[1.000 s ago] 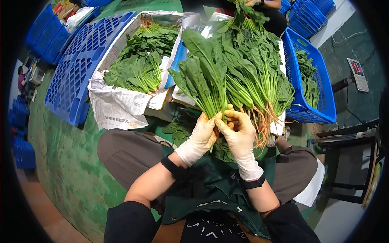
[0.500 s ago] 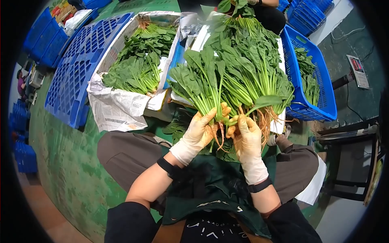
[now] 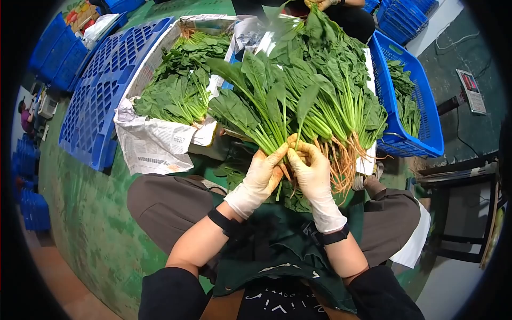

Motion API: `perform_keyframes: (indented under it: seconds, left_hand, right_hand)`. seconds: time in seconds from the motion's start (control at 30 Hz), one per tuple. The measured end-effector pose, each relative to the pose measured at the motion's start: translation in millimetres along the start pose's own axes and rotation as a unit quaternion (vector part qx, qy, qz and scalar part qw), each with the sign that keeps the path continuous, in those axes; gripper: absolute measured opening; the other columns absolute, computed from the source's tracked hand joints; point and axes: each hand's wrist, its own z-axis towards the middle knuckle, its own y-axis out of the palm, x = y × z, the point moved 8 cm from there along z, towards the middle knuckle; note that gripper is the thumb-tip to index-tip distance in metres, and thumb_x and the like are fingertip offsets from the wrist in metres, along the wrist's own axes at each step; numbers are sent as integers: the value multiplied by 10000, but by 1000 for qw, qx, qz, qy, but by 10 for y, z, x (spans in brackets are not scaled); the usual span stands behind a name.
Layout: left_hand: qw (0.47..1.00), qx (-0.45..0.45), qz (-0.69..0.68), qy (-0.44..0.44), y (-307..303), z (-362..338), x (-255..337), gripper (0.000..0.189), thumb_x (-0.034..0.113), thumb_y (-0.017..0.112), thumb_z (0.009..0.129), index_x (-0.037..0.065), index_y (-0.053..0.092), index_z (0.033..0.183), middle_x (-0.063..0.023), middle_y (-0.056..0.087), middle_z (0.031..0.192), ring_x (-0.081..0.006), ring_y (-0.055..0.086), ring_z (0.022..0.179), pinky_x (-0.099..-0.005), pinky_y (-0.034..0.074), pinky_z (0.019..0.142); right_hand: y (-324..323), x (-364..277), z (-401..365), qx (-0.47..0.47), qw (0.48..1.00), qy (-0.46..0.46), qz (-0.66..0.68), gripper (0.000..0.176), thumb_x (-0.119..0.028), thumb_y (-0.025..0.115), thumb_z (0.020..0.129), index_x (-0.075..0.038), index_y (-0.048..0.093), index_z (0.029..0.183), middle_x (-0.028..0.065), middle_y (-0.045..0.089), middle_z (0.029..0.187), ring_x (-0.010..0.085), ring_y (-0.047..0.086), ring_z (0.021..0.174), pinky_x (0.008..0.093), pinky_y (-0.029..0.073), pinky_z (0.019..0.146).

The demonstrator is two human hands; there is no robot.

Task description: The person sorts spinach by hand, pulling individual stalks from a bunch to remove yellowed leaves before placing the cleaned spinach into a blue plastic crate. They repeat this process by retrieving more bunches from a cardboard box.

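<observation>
My left hand (image 3: 260, 177), in a pale glove, is closed round the root end of a small bunch of spinach (image 3: 261, 101). The leaves of that bunch fan up and to the left. My right hand (image 3: 309, 170), gloved too, meets the left and pinches the stem of a single spinach leaf (image 3: 306, 106) against the bunch. Just behind my hands lies a large heap of spinach (image 3: 341, 90), its long orange-brown roots (image 3: 344, 162) hanging toward me. Loose green leaves (image 3: 290, 200) show below my hands, partly hidden.
At the left, a newspaper-lined box (image 3: 154, 141) holds spinach bundles. A blue pallet (image 3: 101, 90) leans beside it. On the right are a blue crate (image 3: 429, 128) with more spinach and a scale display (image 3: 470, 88). Another person's gloved hand (image 3: 320, 4) is at the far side.
My right hand has moved left to my left hand, bringing the single leaf from pointing right to upright beside the bunch. The other person's hand has lifted some spinach away at the far side.
</observation>
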Motion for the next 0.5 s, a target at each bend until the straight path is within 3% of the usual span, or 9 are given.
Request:
perform_keyframes:
  seconds: [0.1,0.17,0.23,0.3,0.5]
  left_hand:
    - [999,3,-25,-23,52,-16,16,357,84,499,917,-13,426,1253,-147,522,1226,-247,517,1127,-393,439,961]
    - [1000,-1,-7,-22,52,-24,27,364,77,500,915,-5,421,1260,-155,518,1234,-253,511,1139,-389,428,975]
    - [1000,3,3,-17,52,-24,24,364,74,496,917,-1,418,1264,-159,516,1236,-255,509,1142,-390,427,978]
    - [1000,7,13,-14,57,-18,12,365,71,491,918,4,415,1268,-163,514,1238,-258,507,1146,-391,426,980]
    - [999,40,-31,-14,-10,9,-12,349,44,482,915,-6,419,1255,-166,529,1208,-285,507,1149,-403,457,951]
  right_hand:
    - [-49,-45,45,-54,997,49,5,312,-245,698,789,17,651,951,109,675,838,139,623,751,266,482,697]
    - [9,-22,66,-94,994,35,36,237,-164,705,800,26,649,931,26,638,737,58,543,599,193,441,539]
    - [32,59,75,-96,995,24,-2,234,-158,694,809,25,635,942,25,633,734,60,541,591,193,441,532]
    - [-5,88,51,-41,999,19,-12,288,-229,698,775,12,652,927,92,665,756,127,613,668,259,484,635]
    - [74,31,-89,-30,988,94,116,249,-145,655,821,13,602,1007,40,649,770,97,588,686,246,474,621]
